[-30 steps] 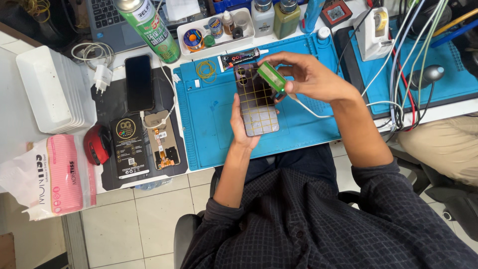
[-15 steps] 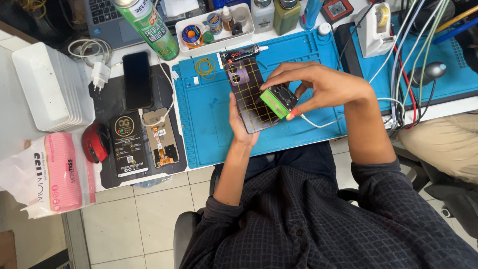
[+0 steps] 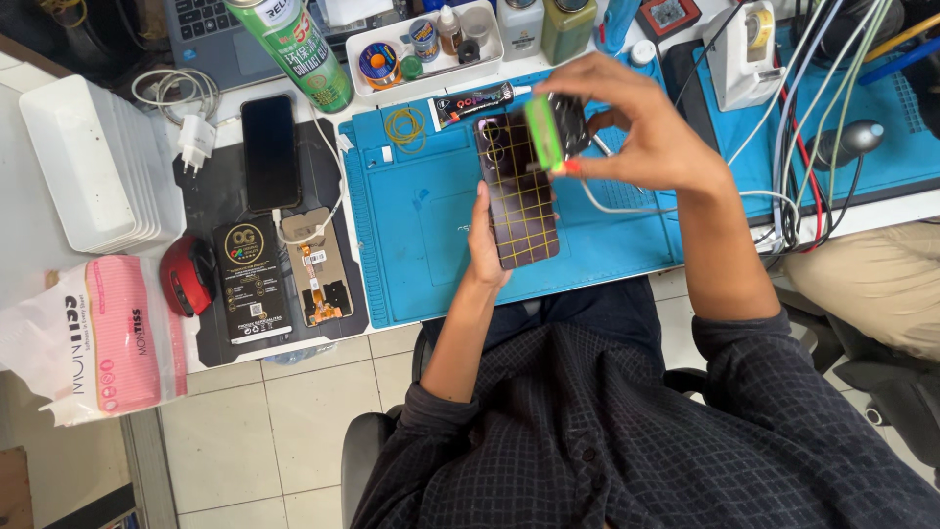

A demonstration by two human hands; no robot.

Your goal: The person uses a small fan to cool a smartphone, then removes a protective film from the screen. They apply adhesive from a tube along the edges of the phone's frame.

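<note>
1. Worktop: a blue mat (image 3: 421,235) covers the centre of the desk. A yellow rubber band (image 3: 404,125) and a glue tube (image 3: 475,101) lie on its far edge.
2. Left of the mat: a dark phone (image 3: 270,152), a black flat box (image 3: 253,279) and an exposed phone part (image 3: 318,269) rest on a black pad. A red mouse (image 3: 188,274) sits just beside that pad, and a pink tissue pack (image 3: 103,338) lies farther left.
3. Far edge: a green spray can (image 3: 294,49) stands beside a white tray of small pots (image 3: 426,44).
4. Right side: a bundle of cables (image 3: 813,127) crosses the desk near the right forearm.
5. Left hand (image 3: 487,245): raised over the mat, fingers closed round the lower part of a phone with a yellow grid (image 3: 519,196), held upright.
6. Right hand (image 3: 636,127): fingers pinched on a small green device (image 3: 544,132), pressed against the phone's upper end. A white lead trails from the device.
</note>
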